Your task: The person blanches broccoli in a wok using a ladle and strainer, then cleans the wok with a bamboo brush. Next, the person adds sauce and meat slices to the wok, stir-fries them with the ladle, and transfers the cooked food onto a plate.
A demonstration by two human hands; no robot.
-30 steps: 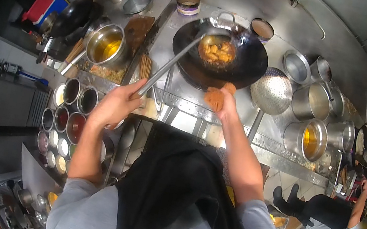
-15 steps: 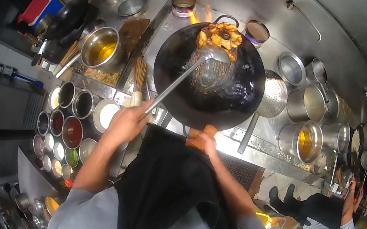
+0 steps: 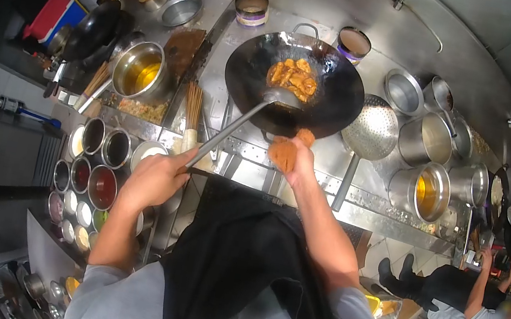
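Observation:
A black wok (image 3: pixel 242 78) rests on the steel stove, with browned, glazed food pieces (image 3: pixel 294 77) near its middle. My left hand (image 3: pixel 158 178) is wrapped round the handle of a long metal ladle (image 3: pixel 234 127), whose bowl touches the near side of the food. An orange-brown cloth (image 3: pixel 284 154) is gripped in my right hand (image 3: pixel 302 164) at the wok's near rim, over the near handle, which is mostly hidden.
A perforated strainer (image 3: pixel 372 129) lies right of the wok. Bamboo brushes (image 3: pixel 192 114) and a pot of yellow oil (image 3: pixel 140 74) stand left. Several sauce containers (image 3: pixel 102 187) are at lower left. Metal pots (image 3: pixel 426 140) stand right; beyond them, a co-worker (image 3: pixel 457 294) handles utensils.
The wok came toward me with food tossed at its far side, then moved back away. The food has settled near the middle. Flames by the far rim are gone.

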